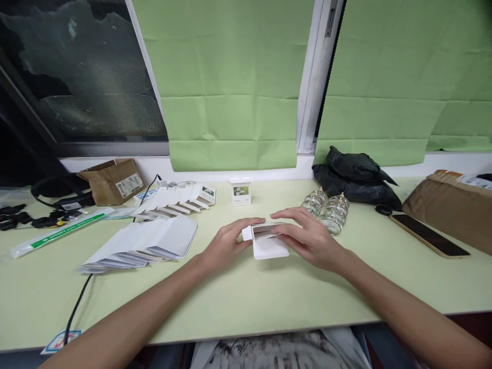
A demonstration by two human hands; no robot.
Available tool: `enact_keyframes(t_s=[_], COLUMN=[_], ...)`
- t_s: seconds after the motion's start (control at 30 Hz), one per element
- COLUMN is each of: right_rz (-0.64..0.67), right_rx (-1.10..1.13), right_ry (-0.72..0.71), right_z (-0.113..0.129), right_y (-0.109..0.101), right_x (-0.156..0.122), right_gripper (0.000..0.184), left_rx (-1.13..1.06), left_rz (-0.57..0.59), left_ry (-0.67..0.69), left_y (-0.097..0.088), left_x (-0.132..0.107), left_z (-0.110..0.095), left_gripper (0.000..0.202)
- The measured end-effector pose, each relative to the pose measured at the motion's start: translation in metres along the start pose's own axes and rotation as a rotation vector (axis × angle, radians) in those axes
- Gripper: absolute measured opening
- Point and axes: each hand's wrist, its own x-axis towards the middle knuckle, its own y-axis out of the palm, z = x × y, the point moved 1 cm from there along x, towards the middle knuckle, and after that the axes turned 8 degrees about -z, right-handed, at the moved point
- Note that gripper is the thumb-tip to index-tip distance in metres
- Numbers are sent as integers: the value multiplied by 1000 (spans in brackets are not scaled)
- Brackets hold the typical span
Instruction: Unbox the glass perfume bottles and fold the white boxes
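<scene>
A small white cardboard box (pixel 270 249) is held between both hands above the near middle of the table. Its end faces me and stands open, with one flap hanging down and a small side flap out to the left. My left hand (pixel 226 243) grips the box's left side, fingers along the top and thumb below. My right hand (pixel 309 238) holds the right side, its fingertips at the upper edge of the opening. Beyond the hands, a similar white box (pixel 241 196) with a picture on its front stands upright.
Flat white boxes (pixel 154 238) lie fanned at left, with a row of white boxes (pixel 179 197) behind. Stacked glass jars (pixel 333 215) stand right, near black plastic bags (pixel 353 179), a phone (pixel 428 234) and a brown package (pixel 449 207). A black cable (pixel 79 302) crosses the left side.
</scene>
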Motion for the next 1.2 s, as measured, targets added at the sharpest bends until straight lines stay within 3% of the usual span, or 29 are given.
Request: enact_keyframes(t_s=[0.27, 0.5, 0.7, 0.93, 1.2], right_rz=[1, -41, 19, 64, -8], right_rx=[-24, -108, -182, -134, -96], right_ry=[-18, -100, -65, -7, 1], right_z=[1, 1, -1, 0, 3], right_y=[1, 3, 9, 7, 10], right_x=[-1, -9, -6, -3, -2], right_gripper=[27, 41, 30, 21, 13], left_rx=[40, -54, -37, -27, -29], left_rz=[-98, -15, -36, -1, -107], left_ry=[142, -43, -26, -123, -36], left_y=[0, 2, 4, 3, 5], left_x=[1, 0, -2, 0, -2], left_z=[2, 1, 1, 3, 2], left_gripper=[45, 49, 50, 50, 50])
